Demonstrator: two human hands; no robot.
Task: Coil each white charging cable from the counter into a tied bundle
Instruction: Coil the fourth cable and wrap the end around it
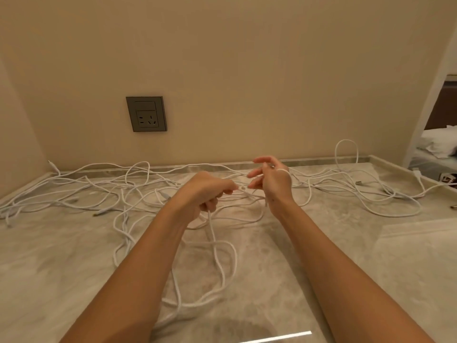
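Head view: two bare forearms reach out over a pale marbled counter (pixel 309 256) set in a beige alcove. Many white charging cables (pixel 103 191) lie loose and tangled across the counter from the left wall to the right edge, none coiled or tied. One loop (pixel 346 144) stands up against the back wall at right. Left hand (pixel 210 191) is raised just above the tangle at centre, back of the hand up, fingers curled down and gripping one held cable (pixel 210 224). That strand drops from under the fist to the counter and runs into wide slack loops between the forearms, near the front. Right hand (pixel 272 181) is just beside the left, slightly higher and farther back. Its fingers (pixel 254 173) are spread, lightly bent and point toward the left hand, not closed round anything. A white strand lies across the back of this hand near the wrist. A short stretch of cable spans the gap between the two hands, and the lowest right fingertips sit at or against it; actual contact is too blurred to tell. A grey wall socket (pixel 146 113) is mounted on the back wall above the left part of the tangle. Through the opening at far right, white bedding (pixel 437 142) is visible. A bright streak of reflected light (pixel 284 337) lies on the counter's near edge.
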